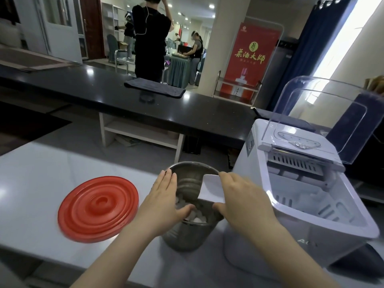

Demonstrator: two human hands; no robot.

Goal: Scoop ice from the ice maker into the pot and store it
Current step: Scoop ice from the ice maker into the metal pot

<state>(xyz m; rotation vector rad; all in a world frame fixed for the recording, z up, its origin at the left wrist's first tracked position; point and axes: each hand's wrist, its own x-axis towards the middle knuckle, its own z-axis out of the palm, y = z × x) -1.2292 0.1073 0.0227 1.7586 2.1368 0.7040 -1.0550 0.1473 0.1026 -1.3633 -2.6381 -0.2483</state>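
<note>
Red lid (98, 208) flat on the white counter (37, 173) at far left, well apart from the pot, so closing and storing not yet begun. Next along, left hand (164, 204) laid against the left rim of the steel pot (187, 238), fingers straight, thumb spread across the mouth: steadying rather than clasping. Inside the pot, a heap of ice (197, 218) sitting below the rim, exact level partly hidden by both hands. Over the right side of the mouth, white scoop (211, 191) tipped down into the pot, pinched between thumb and fingers of the right hand (243, 200); loaded or already emptied, impossible to tell. Just beside, to the right, ice maker (301, 204) with clear cover (324, 113) swung up and basket exposed; seemingly little ice in there, though white on white and hard to read. Judged well along: a fair amount of ice in the pot, present scoop at the tipping stage. Left to do, by the look of it: perhaps another scoop or two, scoop set down, red lid fetched from the left and fitted on the pot, pot put away.
</note>
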